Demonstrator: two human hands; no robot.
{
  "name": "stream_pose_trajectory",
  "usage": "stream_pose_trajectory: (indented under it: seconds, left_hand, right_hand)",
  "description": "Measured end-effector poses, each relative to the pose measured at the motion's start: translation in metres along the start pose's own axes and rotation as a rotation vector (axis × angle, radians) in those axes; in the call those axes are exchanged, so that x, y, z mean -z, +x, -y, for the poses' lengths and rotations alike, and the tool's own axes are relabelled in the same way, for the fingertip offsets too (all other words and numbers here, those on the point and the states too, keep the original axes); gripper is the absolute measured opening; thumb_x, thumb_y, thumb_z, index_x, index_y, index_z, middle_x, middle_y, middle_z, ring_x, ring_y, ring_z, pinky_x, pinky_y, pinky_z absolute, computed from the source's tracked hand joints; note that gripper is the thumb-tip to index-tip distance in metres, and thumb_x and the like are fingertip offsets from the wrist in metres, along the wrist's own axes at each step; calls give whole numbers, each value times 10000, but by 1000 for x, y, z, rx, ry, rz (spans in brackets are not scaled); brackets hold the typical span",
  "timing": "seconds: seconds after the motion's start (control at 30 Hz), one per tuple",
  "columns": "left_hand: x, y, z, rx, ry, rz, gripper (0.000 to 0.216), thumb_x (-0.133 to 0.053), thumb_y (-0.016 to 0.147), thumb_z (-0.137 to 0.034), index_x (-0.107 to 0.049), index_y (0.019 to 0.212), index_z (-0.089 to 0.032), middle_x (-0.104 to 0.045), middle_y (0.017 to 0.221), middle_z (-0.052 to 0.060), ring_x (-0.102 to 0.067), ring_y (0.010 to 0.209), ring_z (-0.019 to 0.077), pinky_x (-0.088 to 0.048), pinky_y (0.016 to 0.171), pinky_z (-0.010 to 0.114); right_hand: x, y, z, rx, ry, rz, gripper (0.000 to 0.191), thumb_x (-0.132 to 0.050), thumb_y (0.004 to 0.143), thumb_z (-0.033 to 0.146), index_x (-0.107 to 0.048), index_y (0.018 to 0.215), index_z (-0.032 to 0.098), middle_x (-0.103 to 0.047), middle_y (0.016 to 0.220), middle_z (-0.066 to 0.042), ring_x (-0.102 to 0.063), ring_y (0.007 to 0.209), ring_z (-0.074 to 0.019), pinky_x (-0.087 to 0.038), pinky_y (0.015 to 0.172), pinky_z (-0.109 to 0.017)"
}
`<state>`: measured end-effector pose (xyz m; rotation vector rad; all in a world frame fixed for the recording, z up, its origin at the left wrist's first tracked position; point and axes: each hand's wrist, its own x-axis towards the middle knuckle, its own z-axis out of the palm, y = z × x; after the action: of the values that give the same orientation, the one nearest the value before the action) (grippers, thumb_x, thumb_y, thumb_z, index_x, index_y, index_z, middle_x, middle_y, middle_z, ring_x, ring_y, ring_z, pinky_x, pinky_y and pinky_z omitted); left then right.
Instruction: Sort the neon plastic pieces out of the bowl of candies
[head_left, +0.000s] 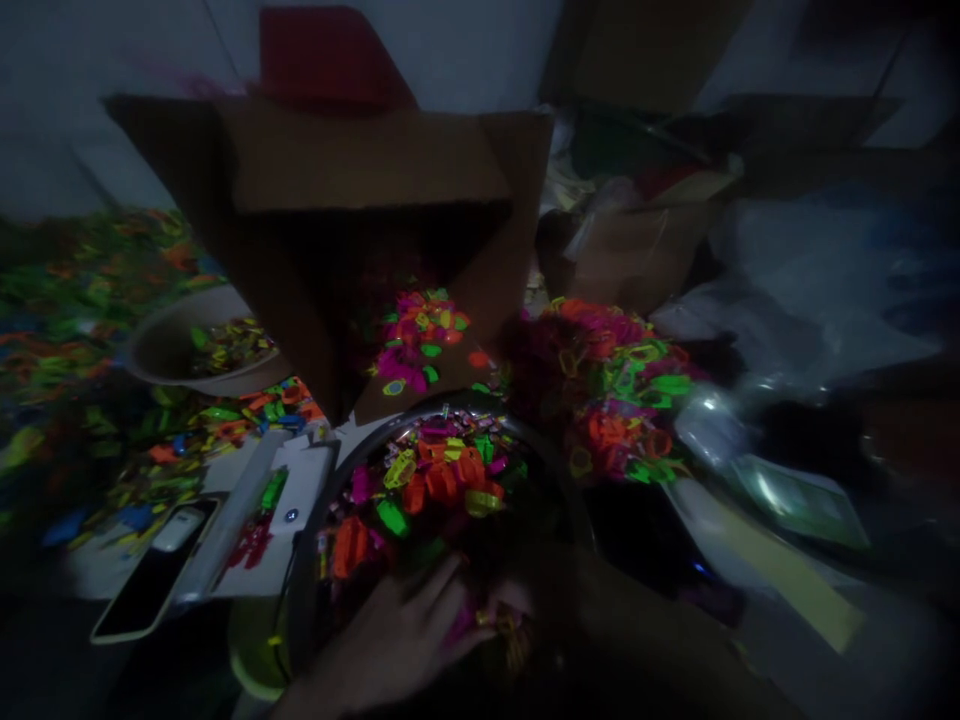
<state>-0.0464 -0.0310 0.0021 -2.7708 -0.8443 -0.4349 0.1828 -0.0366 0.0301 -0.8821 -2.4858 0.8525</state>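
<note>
My left hand (401, 635) reaches in from the bottom over a round dark basin (302, 560). Its fingers bend around a magenta plastic piece (459, 622), partly hidden by them. Close beside it, my right hand (517, 597) is mostly in deep shadow, its fingers closed at a small yellowish thing (516, 640) too dim to name. Inside the basin lie many small bright plastic pieces, among them orange pieces (454, 472), a green piece (393, 517) and a yellow piece (400, 468), some shaped like toy watches.
Behind the basin an open cardboard box (375, 160) lies with colourful pieces spilling out. More pieces (630, 370) are heaped at right and across the left. A pale bowl (150, 345), a phone (142, 590), a dark flat device (645, 530) and clear plastic bags (817, 280) surround it.
</note>
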Motion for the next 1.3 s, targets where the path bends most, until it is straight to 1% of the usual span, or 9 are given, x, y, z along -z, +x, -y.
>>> stream_pose_trajectory:
  seconds: [0.13, 0.27, 0.4, 0.5, 0.7, 0.97, 1.13, 1.2, 1.3]
  left_hand:
    - [2, 1, 3, 5, -39, -14, 556, -153, 987, -428, -624, 950, -134, -718, 957, 124, -690, 877, 206, -587, 649, 274]
    - [3, -1, 3, 51, -175, 43, 491, -216, 978, -450, -574, 1097, -135, -698, 1024, 128, -673, 937, 214, -582, 731, 288]
    - [-2, -8, 0, 112, -204, 82, 437, -288, 967, -446, -560, 1111, -137, -684, 1062, 136, -664, 964, 235, -583, 748, 311]
    - [-3, -9, -3, 97, -156, 48, 457, -217, 984, -407, -587, 1009, -141, -699, 1001, 134, -670, 939, 230, -580, 742, 314]
    - [2, -3, -1, 52, 6, -32, 497, -128, 996, -356, -576, 955, -143, -719, 911, 117, -695, 837, 203, -562, 621, 260]
    - [-21, -20, -9, 138, -23, -4, 302, -361, 940, -320, -578, 1091, -173, -710, 1015, 99, -681, 914, 209, -554, 707, 267]
    - [-26, -16, -4, 60, 10, -77, 266, -369, 927, -235, -615, 998, -162, -729, 972, 83, -696, 863, 195, -554, 637, 245]
    - [-24, -14, 2, 33, -61, -47, 253, -430, 893, -203, -612, 1068, -193, -721, 1021, 58, -686, 909, 194, -560, 654, 238]
    - [-18, -16, 13, 78, -170, -4, 387, -555, 833, -307, -544, 1215, -242, -680, 1133, 46, -664, 983, 214, -578, 735, 270]
  right_hand:
    - [-1, 5, -6, -39, 27, 38, 144, -592, 819, 207, -612, 947, 144, -654, 886, -30, -611, 780, -115, -500, 689, -227]
    - [2, 11, -4, -91, 68, 117, 133, -629, 740, 131, -617, 869, 160, -646, 746, 11, -583, 648, -83, -453, 587, -155]
    - [9, 14, 6, -52, 65, 116, 170, -610, 743, 88, -646, 890, 165, -673, 900, -30, -611, 824, -123, -476, 746, -200]
    - [11, 13, 8, 31, -4, 56, 219, -589, 784, 96, -633, 995, 133, -660, 1024, -93, -596, 958, -169, -478, 850, -274]
    - [4, 14, 3, 120, -75, -77, 227, -497, 824, 77, -595, 1018, 142, -657, 984, -75, -591, 898, -158, -497, 810, -262]
    - [-4, 10, 8, 36, -52, -36, 317, -550, 777, 121, -546, 1091, 160, -638, 1077, -89, -577, 987, -169, -472, 879, -274]
    - [-10, 13, -5, -41, -110, 0, 177, -544, 784, 134, -594, 953, 151, -667, 930, -74, -610, 849, -152, -492, 754, -236]
    - [-12, 9, -11, -65, -127, 23, 112, -558, 786, 165, -612, 885, 169, -675, 840, -37, -618, 737, -122, -483, 644, -187]
    - [-9, -6, -22, -99, -158, -3, 85, -571, 775, 196, -629, 836, 208, -671, 765, 16, -608, 633, -97, -462, 553, -165]
